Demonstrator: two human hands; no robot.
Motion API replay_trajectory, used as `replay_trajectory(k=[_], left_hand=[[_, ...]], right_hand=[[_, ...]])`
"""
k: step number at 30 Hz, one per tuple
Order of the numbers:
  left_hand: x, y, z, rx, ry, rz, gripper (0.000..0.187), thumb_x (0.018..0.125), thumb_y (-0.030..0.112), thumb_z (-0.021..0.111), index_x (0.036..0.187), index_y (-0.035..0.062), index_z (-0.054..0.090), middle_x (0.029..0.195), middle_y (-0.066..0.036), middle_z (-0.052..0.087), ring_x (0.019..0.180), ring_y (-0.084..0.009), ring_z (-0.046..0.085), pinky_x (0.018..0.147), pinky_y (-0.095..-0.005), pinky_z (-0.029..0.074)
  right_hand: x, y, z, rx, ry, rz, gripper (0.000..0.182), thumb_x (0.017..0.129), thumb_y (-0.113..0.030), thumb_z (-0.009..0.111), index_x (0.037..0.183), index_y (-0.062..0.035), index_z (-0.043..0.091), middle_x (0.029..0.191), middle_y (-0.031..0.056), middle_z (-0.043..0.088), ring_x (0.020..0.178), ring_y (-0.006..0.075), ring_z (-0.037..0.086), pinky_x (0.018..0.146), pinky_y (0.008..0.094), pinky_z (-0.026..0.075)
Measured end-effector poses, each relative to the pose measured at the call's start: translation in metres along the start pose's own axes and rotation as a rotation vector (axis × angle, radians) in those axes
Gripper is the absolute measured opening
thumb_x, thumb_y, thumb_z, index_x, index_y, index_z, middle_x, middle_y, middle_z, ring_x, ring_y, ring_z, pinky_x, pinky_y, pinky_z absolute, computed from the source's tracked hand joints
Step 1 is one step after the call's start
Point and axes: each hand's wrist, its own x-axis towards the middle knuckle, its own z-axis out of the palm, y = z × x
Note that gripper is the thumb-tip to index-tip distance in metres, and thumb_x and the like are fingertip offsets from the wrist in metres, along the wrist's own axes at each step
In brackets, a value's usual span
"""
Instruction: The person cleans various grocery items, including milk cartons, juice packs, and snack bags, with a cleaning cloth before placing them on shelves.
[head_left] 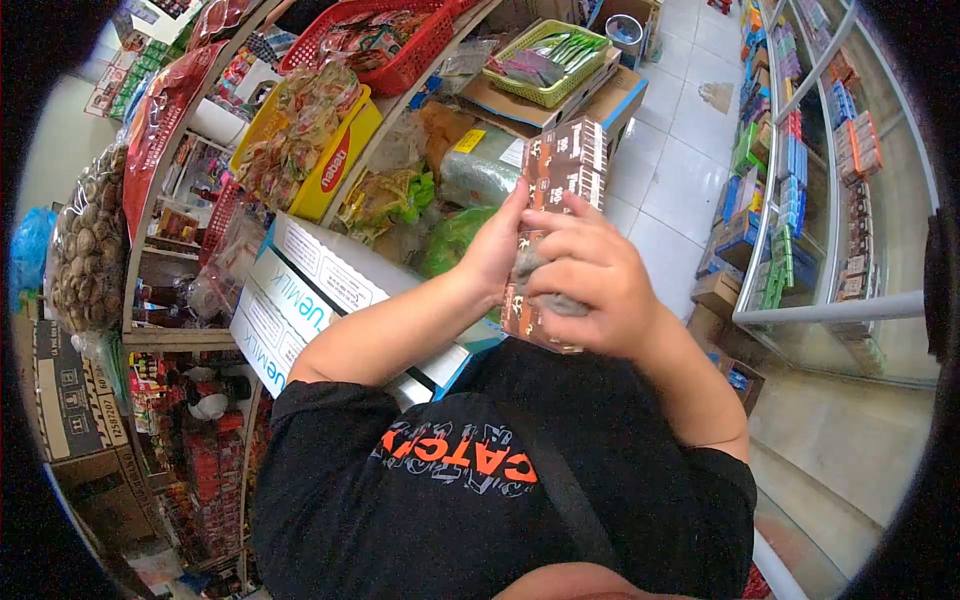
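Observation:
In front of my chest I hold a long brown block of small printed packs (562, 165), tilted, with white stripes like barcodes along one edge. My left hand (492, 250) grips its left side, the thumb lying along the edge. My right hand (592, 275) is closed over a grey cloth (545, 285), pressed against the face of the packs. Both hands cover the lower middle of the block. What is printed there is hidden.
On the left, shelves hold a yellow tray (335, 165) and a red basket (395, 65) of packets. Close by my left forearm lies a white milk carton box (300, 285). A green basket (550, 65) stands beyond. Glass display cases (830, 300) line the right side, past the tiled floor (680, 110).

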Motion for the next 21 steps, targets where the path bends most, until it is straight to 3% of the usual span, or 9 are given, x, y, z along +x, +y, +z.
replay_trajectory(k=[3, 4, 7, 12, 13, 16, 18, 20, 21], left_hand=[[0.004, -0.004, -0.002, 0.214, 0.061, 0.036, 0.049, 0.093, 0.046, 0.022, 0.128, 0.0153, 0.035, 0.117, -0.011, 0.049, 0.099, -0.0218, 0.056, 0.082, -0.0373, 0.049], [0.001, -0.006, 0.005, 0.24, 0.182, -0.036, 0.05, 0.091, 0.047, 0.031, 0.123, 0.0105, 0.042, 0.106, -0.011, 0.057, 0.092, -0.0208, 0.059, 0.079, -0.0353, 0.05], [0.004, -0.013, 0.001, 0.256, 0.144, -0.055, 0.051, 0.091, 0.047, 0.029, 0.123, 0.0093, 0.042, 0.104, -0.012, 0.058, 0.088, -0.0218, 0.061, 0.078, -0.0365, 0.051], [0.002, -0.006, -0.013, 0.181, 0.079, 0.005, 0.051, 0.091, 0.048, 0.028, 0.124, 0.0108, 0.041, 0.113, -0.012, 0.053, 0.101, -0.0208, 0.055, 0.082, -0.0359, 0.049], [0.001, -0.004, -0.007, 0.12, 0.019, 0.03, 0.05, 0.091, 0.048, 0.028, 0.124, 0.013, 0.042, 0.117, -0.012, 0.049, 0.107, -0.0202, 0.051, 0.085, -0.0359, 0.047], [0.001, -0.005, 0.002, 0.324, 0.144, 0.11, 0.048, 0.092, 0.047, 0.028, 0.124, 0.014, 0.042, 0.114, -0.011, 0.052, 0.101, -0.0206, 0.055, 0.083, -0.0364, 0.048], [0.003, -0.01, -0.004, 0.266, 0.15, -0.052, 0.048, 0.092, 0.045, 0.028, 0.125, 0.0134, 0.04, 0.111, -0.011, 0.055, 0.091, -0.0208, 0.06, 0.08, -0.0361, 0.05], [0.004, -0.012, -0.002, 0.284, 0.113, -0.077, 0.048, 0.092, 0.045, 0.028, 0.125, 0.0121, 0.041, 0.112, -0.011, 0.055, 0.093, -0.0205, 0.059, 0.081, -0.036, 0.05], [0.002, -0.012, 0.004, 0.324, 0.146, -0.016, 0.05, 0.092, 0.046, 0.028, 0.123, 0.0105, 0.042, 0.11, -0.011, 0.055, 0.093, -0.0195, 0.059, 0.081, -0.0349, 0.049]], right_hand=[[0.006, 0.016, -0.017, -0.091, 0.098, 0.082, 0.015, 0.062, -0.009, 0.063, 0.076, -0.0086, 0.059, 0.086, 0.0072, 0.057, 0.11, 0.0291, 0.05, 0.102, 0.043, 0.023], [0.009, 0.025, -0.025, -0.138, 0.151, 0.121, 0.014, 0.062, -0.009, 0.063, 0.076, -0.0087, 0.059, 0.086, 0.0071, 0.057, 0.111, 0.0289, 0.05, 0.103, 0.0429, 0.023], [0.012, 0.049, -0.041, -0.09, 0.4, 0.256, 0.015, 0.063, -0.012, 0.064, 0.077, -0.0098, 0.059, 0.088, 0.0074, 0.059, 0.109, 0.0284, 0.05, 0.1, 0.0475, 0.027], [-0.002, -0.004, -0.012, -0.016, -0.114, 0.031, 0.015, 0.064, -0.011, 0.063, 0.078, -0.011, 0.059, 0.09, 0.0052, 0.058, 0.111, 0.0274, 0.049, 0.101, 0.0472, 0.025], [-0.004, -0.008, -0.01, -0.014, -0.116, -0.014, 0.017, 0.064, -0.011, 0.064, 0.08, -0.012, 0.059, 0.093, 0.005, 0.057, 0.111, 0.0277, 0.049, 0.102, 0.0474, 0.024], [-0.002, 0.017, -0.023, -0.067, -0.033, 0.039, 0.017, 0.065, -0.012, 0.064, 0.081, -0.0108, 0.059, 0.095, 0.0064, 0.057, 0.112, 0.0288, 0.048, 0.102, 0.0474, 0.025], [0.002, 0.036, -0.029, -0.101, 0.176, 0.172, 0.014, 0.067, -0.012, 0.062, 0.08, -0.0085, 0.059, 0.092, 0.0084, 0.058, 0.112, 0.0314, 0.048, 0.102, 0.0452, 0.024], [0.006, 0.054, -0.037, -0.108, 0.378, 0.254, 0.013, 0.068, -0.012, 0.061, 0.08, -0.0077, 0.059, 0.091, 0.0089, 0.058, 0.112, 0.0322, 0.047, 0.101, 0.0438, 0.025], [0.007, 0.043, -0.034, -0.092, 0.351, 0.236, 0.014, 0.068, -0.014, 0.06, 0.08, -0.0073, 0.058, 0.089, 0.0091, 0.059, 0.11, 0.0333, 0.048, 0.1, 0.0431, 0.027]])
